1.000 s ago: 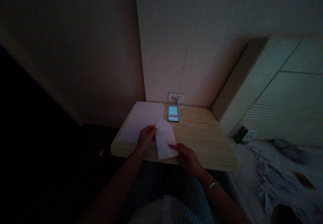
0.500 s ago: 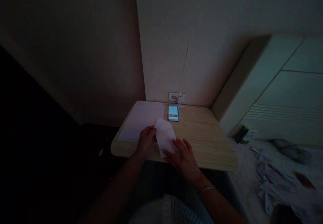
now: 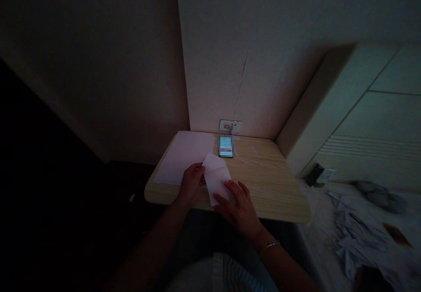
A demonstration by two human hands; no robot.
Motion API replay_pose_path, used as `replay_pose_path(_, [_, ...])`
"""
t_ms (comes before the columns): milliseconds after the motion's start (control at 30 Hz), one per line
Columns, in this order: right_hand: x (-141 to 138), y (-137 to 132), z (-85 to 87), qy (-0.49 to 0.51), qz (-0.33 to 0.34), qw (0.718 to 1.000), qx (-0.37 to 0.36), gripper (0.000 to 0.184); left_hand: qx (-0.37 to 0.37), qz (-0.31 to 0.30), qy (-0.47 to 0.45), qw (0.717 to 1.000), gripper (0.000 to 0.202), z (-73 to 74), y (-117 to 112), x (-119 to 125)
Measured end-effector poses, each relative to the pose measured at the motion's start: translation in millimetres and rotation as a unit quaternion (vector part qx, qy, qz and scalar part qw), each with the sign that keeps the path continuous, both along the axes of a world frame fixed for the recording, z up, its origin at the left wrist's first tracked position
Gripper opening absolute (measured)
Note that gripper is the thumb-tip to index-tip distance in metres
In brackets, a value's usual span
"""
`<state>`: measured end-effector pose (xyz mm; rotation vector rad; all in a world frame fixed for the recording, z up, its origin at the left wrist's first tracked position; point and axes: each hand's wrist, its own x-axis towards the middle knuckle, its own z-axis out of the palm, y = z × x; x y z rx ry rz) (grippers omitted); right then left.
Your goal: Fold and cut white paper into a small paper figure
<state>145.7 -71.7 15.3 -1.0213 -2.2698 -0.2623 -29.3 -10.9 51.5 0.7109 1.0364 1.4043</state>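
Observation:
A small folded piece of white paper [image 3: 216, 172] is held over the front of the wooden table [image 3: 269, 191]. My left hand [image 3: 190, 183] pinches its left edge between thumb and fingers. At its lower right, my right hand [image 3: 239, 206] grips the edge, thumb on the near corner and fingers on the upper face. A larger white sheet [image 3: 187, 154] lies flat on the table's left part, partly behind my left hand. Just beyond the folded paper lies a phone [image 3: 226, 146] with its screen lit.
A wall socket [image 3: 230, 126] with a plug sits above the table's back edge. Thin paper strips [image 3: 255, 151] lie on the tabletop. To the right, a bed [image 3: 322, 222] carries a pile of paper scraps [image 3: 358, 235] and a dark green box [image 3: 315, 175]. The room is dim.
Both hands and the folded paper stay almost in place. The paper has shifted very slightly, and the hold on it looks the same.

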Motion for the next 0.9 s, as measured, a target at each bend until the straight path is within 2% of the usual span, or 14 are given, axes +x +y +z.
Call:
replay_pose_path(167, [0.2,1.6,-1.6,-0.047,-0.003,0.999,0.000,0.043,-0.009,-0.004,-0.003,1.000,0.029,2.7,-0.8,0.9])
replay_pose_path(267, [0.9,2.3,-1.4,-0.041,-0.004,0.999,0.011,0.045,-0.022,-0.005,-0.012,1.000,0.030,4.5,-1.4,1.8])
replay_pose_path(400, [1.8,1.3,2.2,0.027,0.009,0.999,0.021,0.034,-0.021,0.002,-0.024,0.999,0.026,3.7,-1.8,2.7])
replay_pose_path(500, [0.1,0.3,4.2,0.121,-0.008,0.993,-0.001,0.023,-0.016,0.007,-0.045,0.999,0.025,2.6,-2.8,3.6])
replay_pose_path(600, [-3.0,1.0,5.3,0.235,-0.040,0.969,-0.060,0.011,-0.014,0.015,-0.065,0.998,0.026,3.3,-5.7,5.9])
replay_pose_path(767, [-5.1,7.6,9.0,0.394,-0.064,0.904,-0.155,0.010,-0.011,0.019,-0.069,0.997,0.028,5.0,-12.7,12.1])
replay_pose_path(900, [-4.7,13.4,11.9,0.463,-0.073,0.854,-0.224,0.013,-0.007,0.036,-0.055,0.998,0.029,3.6,-16.1,15.0])
